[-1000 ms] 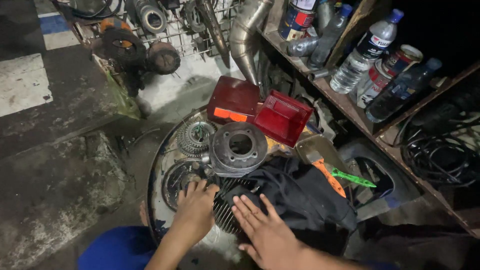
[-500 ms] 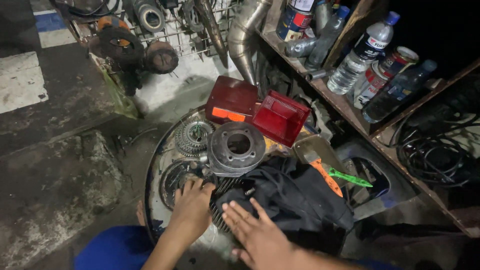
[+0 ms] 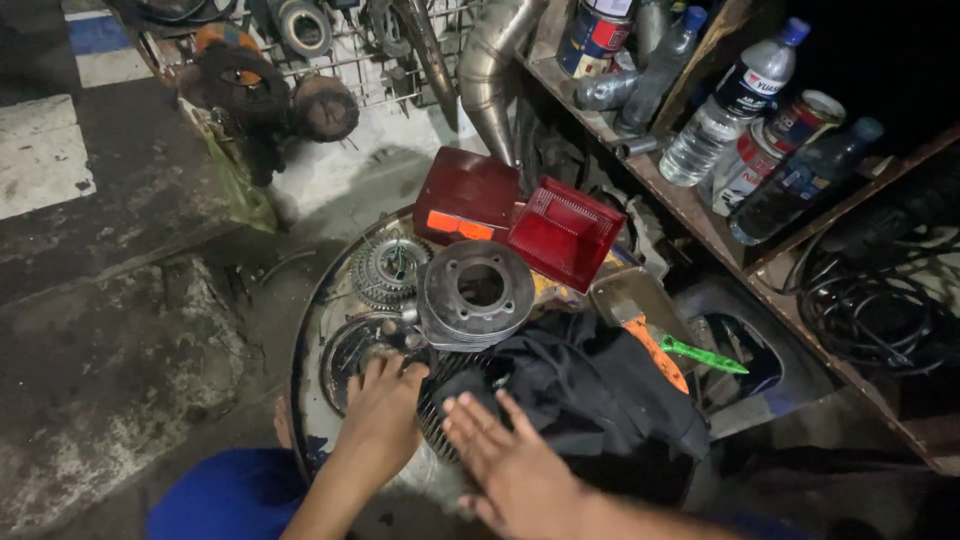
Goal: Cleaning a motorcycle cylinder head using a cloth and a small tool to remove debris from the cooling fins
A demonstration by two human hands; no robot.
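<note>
Dim floor clutter: left hand [image 3: 385, 410], right hand [image 3: 510, 465] cover finned cylinder [image 3: 440, 415] (mostly hidden).

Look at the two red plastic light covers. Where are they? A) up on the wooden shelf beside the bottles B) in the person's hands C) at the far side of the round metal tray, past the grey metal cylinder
C: the two red plastic light covers lie at the far side of the round metal tray, beyond the grey metal cylinder, and neither the left hand nor the right hand holds them.
</note>
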